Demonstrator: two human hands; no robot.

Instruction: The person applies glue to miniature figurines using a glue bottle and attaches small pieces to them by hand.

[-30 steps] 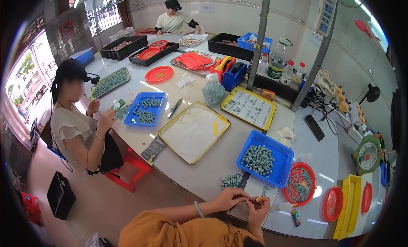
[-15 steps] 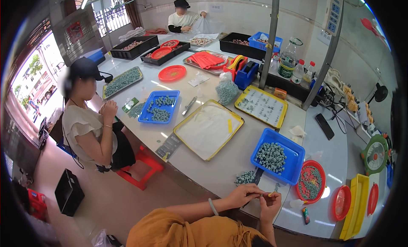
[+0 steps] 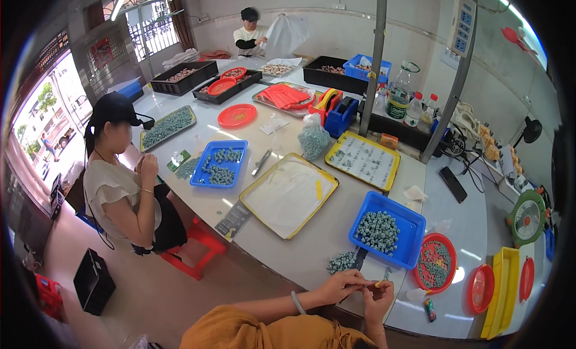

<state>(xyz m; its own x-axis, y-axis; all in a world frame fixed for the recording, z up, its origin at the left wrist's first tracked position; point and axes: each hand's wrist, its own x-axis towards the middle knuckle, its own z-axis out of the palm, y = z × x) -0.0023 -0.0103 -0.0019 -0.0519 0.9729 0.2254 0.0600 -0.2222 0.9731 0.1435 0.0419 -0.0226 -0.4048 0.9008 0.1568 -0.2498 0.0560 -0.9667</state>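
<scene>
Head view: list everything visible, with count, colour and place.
Table: one, whitish, central
Small pieces: many, grey-green, in trays, a clear bag and a heap
Blue trays with pieces: two, blue, near right and centre left
Yellow-rimmed trays: two, white-lined, mid-table
Red round trays: at least six, red, back, mid-table and right
Yellow trough: one, yellow, right
Black bins: at least four, black, back and floor
Tape dispensers: two, red-yellow and blue, mid-back
Bottles: several, clear, back right
Phone: one, black, right
Large fan: one, green, far right
Stool: one, red, left
Co-workers: two, pale tops, left and back
Orange garment: one, orange, bottom edge
Left hand: one, bare, lower centre
Right hand: one, bare, beside the left, grasp unclear
</scene>
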